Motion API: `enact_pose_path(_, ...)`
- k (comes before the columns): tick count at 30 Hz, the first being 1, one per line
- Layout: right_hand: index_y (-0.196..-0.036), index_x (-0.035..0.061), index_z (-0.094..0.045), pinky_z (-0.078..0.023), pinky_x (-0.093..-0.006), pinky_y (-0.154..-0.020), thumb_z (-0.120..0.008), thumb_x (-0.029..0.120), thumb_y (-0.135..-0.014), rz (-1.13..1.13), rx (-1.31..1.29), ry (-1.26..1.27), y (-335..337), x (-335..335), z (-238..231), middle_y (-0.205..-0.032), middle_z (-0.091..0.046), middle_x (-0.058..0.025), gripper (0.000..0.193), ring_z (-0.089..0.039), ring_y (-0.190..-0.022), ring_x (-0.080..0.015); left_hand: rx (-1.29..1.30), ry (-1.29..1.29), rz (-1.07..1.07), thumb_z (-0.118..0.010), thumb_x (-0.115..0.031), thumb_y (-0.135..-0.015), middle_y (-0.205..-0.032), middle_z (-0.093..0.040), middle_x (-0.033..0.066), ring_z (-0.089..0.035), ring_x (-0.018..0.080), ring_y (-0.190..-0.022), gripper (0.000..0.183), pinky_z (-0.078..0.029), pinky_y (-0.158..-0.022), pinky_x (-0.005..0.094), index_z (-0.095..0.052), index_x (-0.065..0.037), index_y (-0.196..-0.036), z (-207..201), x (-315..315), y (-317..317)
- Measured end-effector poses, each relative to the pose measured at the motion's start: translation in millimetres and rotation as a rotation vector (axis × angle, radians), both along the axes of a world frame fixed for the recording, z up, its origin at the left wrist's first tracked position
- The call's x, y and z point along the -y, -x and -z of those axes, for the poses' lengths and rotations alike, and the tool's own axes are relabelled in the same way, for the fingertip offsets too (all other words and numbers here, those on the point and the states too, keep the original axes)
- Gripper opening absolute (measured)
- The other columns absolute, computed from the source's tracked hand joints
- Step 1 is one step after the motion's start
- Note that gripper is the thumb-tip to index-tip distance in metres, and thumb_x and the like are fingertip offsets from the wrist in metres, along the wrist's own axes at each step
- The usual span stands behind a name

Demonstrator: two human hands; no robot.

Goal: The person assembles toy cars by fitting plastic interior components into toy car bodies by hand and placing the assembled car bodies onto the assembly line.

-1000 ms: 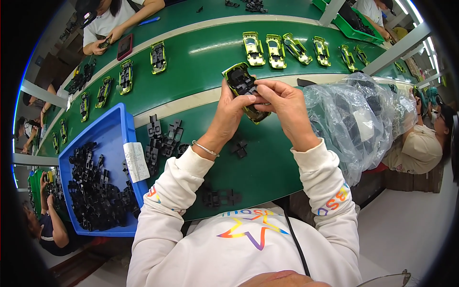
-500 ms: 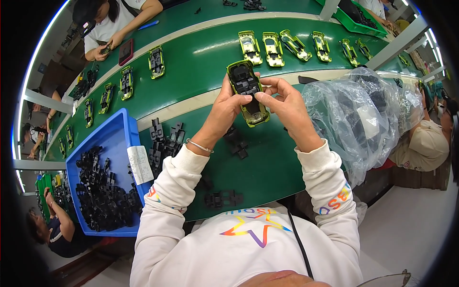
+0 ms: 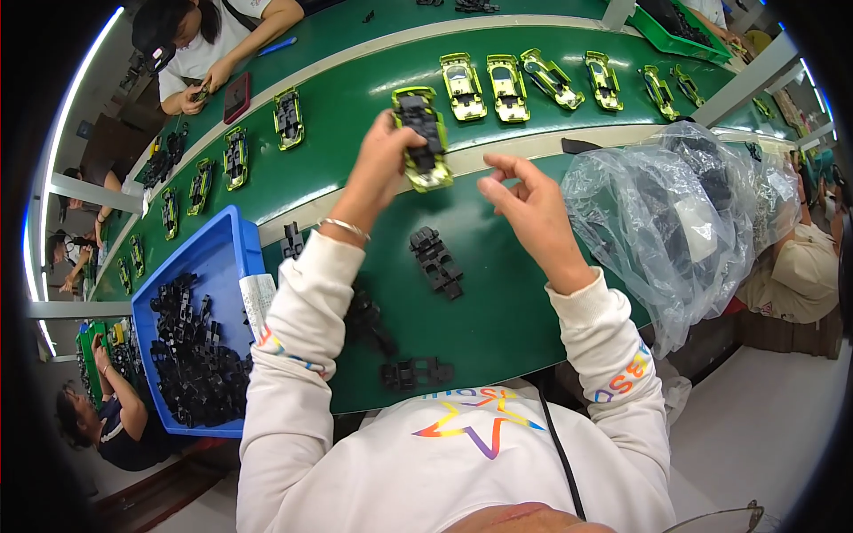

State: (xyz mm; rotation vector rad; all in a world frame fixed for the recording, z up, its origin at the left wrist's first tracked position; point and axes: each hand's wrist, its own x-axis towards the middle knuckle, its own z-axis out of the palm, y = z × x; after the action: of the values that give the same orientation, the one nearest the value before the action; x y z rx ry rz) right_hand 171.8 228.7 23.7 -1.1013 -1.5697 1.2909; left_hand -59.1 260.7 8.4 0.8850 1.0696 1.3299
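My left hand (image 3: 384, 160) grips a lime-green toy car body (image 3: 421, 133) by its left side, over the near edge of the green belt. A black interior part sits inside that shell. To the right, my right hand (image 3: 526, 200) is held in the air with fingers apart and nothing in them. Below the two hands, a black plastic car interior (image 3: 435, 262) lies on the green table. Another black interior piece (image 3: 416, 373) rests at the table's front edge, and more black pieces lie partly hidden beside my left sleeve.
A blue bin (image 3: 238, 266) of black parts stands at left. Clear plastic bags (image 3: 657, 240) lie at right. Several green car bodies (image 3: 507, 89) line the belt (image 3: 355, 98). Across it a person handles a small part, near a red-edged tablet-like object (image 3: 236, 98). A green crate (image 3: 680, 46) stands far right.
My left hand has carried the car body leftward and away from me. My right hand has let go of it and opened, uncovering the black interior on the table.
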Motion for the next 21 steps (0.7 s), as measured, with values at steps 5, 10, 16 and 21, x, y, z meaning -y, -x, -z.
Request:
enact_pose_path(5,-0.122,0.0046,-0.064,-0.050,-0.0329,-0.067,-0.076,0.021,-0.083,-0.190,0.318,-0.171,-18.1,38.1,4.7,-0.098,-0.063,-0.0079,0.044,-0.060,-0.072,-0.0197,-0.211,0.016,-0.317,-0.061,0.000,-0.080,-0.114,-0.061,0.0154,-0.060,0.0248,-0.099,0.051,-0.049,-0.089,0.0365,-0.048,0.008,-0.129,48.7,-67.9,135.6)
enact_pose_path(10,-0.126,0.0071,-0.059,-0.048,-0.0370,-0.080,-0.081,0.026,-0.075,-0.219,0.556,-0.595,0.3,66.3,10.7,-0.107,-0.059,-0.0079,0.059,-0.058,-0.094,-0.0261,-0.457,0.175,-0.414,-0.057,-0.002,-0.091,-0.118,-0.064,0.0172,-0.062,0.0251,-0.108,0.039,-0.048,-0.097,0.0354,-0.053,0.008,-0.128,53.2,-100.7,220.1)
enact_pose_path(16,-0.131,0.0020,-0.055,-0.047,-0.0356,-0.080,-0.079,0.020,-0.076,-0.292,0.673,-0.547,12.5,59.7,18.5,-0.104,-0.059,-0.0105,0.063,-0.057,-0.094,-0.0276,-1.731,-0.428,-0.618,-0.053,0.000,-0.078,-0.136,-0.045,0.0339,-0.045,0.0482,-0.124,0.062,-0.037,-0.109,0.0469,-0.038,0.011,-0.137,58.3,-106.5,185.2)
enact_pose_path(21,-0.134,-0.0001,-0.052,-0.048,-0.0392,-0.082,-0.078,0.015,-0.077,-0.207,0.677,-0.508,-8.9,56.1,21.4,-0.102,-0.058,-0.0128,0.065,-0.057,-0.093,-0.0298,-1.183,-0.160,-0.370,-0.071,-0.039,-0.085,-0.121,-0.062,0.0283,-0.060,0.0399,-0.114,0.064,-0.048,-0.095,0.0439,-0.055,0.005,-0.129,39.3,-120.8,29.5)
